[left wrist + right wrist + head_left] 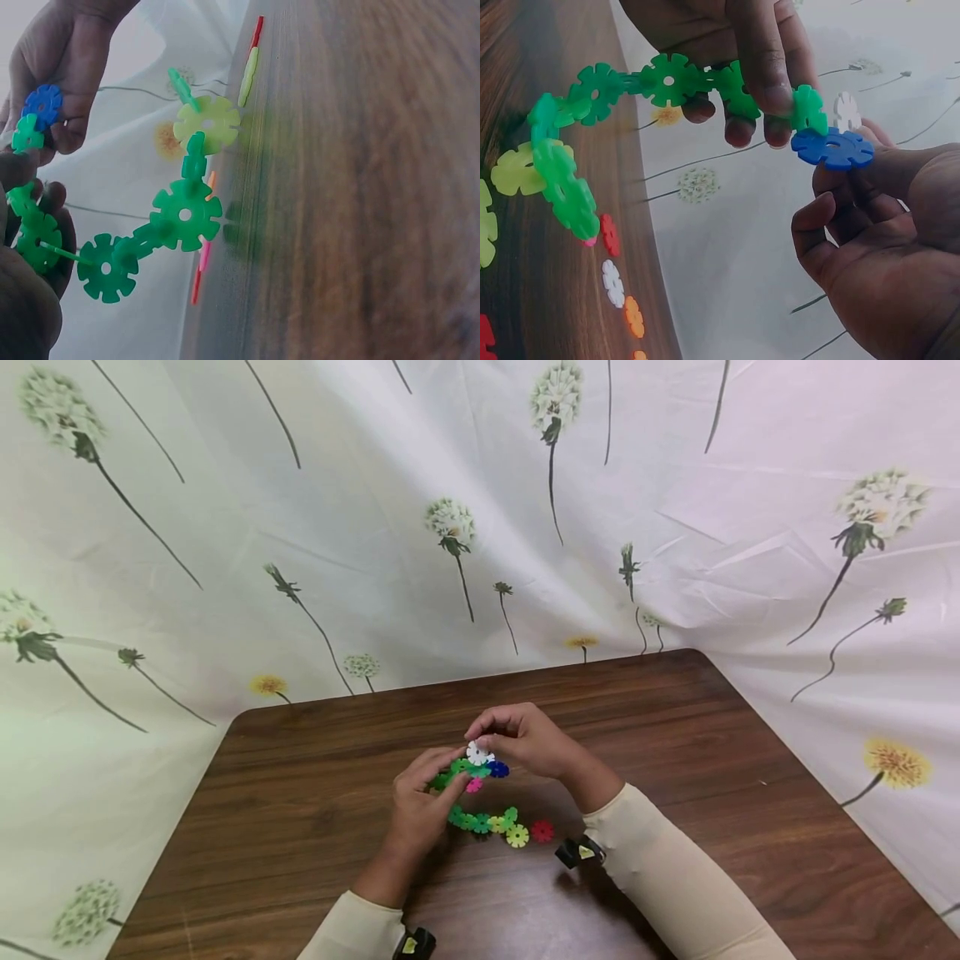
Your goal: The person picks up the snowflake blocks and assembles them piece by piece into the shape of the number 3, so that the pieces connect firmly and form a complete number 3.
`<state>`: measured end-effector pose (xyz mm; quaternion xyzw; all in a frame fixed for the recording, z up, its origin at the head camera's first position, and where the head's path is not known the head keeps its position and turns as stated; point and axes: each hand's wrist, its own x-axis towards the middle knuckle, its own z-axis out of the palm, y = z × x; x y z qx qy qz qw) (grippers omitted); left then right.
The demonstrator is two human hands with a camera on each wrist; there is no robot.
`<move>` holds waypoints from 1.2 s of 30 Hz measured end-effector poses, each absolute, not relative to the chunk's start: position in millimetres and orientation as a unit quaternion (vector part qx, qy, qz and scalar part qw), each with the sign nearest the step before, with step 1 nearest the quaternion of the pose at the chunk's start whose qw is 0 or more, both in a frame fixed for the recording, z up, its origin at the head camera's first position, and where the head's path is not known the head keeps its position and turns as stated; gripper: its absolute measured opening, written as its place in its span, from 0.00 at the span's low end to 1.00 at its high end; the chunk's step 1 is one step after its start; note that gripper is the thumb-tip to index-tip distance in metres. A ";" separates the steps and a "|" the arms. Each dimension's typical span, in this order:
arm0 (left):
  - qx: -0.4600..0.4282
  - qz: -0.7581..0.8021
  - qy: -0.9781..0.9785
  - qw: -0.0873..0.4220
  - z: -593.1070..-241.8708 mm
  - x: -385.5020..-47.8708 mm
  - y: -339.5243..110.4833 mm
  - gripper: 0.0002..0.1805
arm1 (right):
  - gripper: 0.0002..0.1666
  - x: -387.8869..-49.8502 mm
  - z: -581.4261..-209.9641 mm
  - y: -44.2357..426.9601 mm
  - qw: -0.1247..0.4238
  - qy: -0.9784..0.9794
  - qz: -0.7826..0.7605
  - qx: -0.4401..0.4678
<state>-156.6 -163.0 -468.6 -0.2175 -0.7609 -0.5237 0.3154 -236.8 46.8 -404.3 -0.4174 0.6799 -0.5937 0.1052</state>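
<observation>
My left hand (423, 802) grips a curved chain of interlocking snowflake discs, mostly green discs (669, 79), pinched between thumb and fingers. The chain hangs in a loop above the table, with a pale yellow disc (206, 124) near its lower end. A blue disc (832, 150) is joined to a green disc at the upper end. Beside the blue disc, my right hand (532, 743) pinches a white disc (477, 752). In the right wrist view the white disc is partly hidden, and whether it is joined to the blue one I cannot tell.
Loose discs lie flat on the brown wooden table (315, 827): a red disc (542, 831), a yellow disc (517, 835), and farther off white (613, 283) and orange (634, 316) ones. A dandelion-print curtain (360, 527) hangs behind the table's far edge.
</observation>
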 end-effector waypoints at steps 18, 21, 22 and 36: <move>-0.222 -0.539 -0.754 0.302 -468.4 -156.0 -163.9 0.21 | 0.09 -241.2 -404.5 50.8 0.109 0.675 -0.585 -0.436; -0.224 -0.537 -0.755 0.301 -468.3 -156.5 -164.2 0.21 | 0.10 -241.4 -404.0 51.4 0.113 0.675 -0.581 -0.441; -0.224 -0.537 -0.756 0.300 -468.3 -156.6 -164.3 0.21 | 0.10 -241.6 -403.9 51.9 0.115 0.673 -0.580 -0.444; -0.222 -0.544 -0.753 0.297 -467.3 -157.3 -163.9 0.21 | 0.10 -245.6 -402.4 57.7 0.131 0.664 -0.563 -0.474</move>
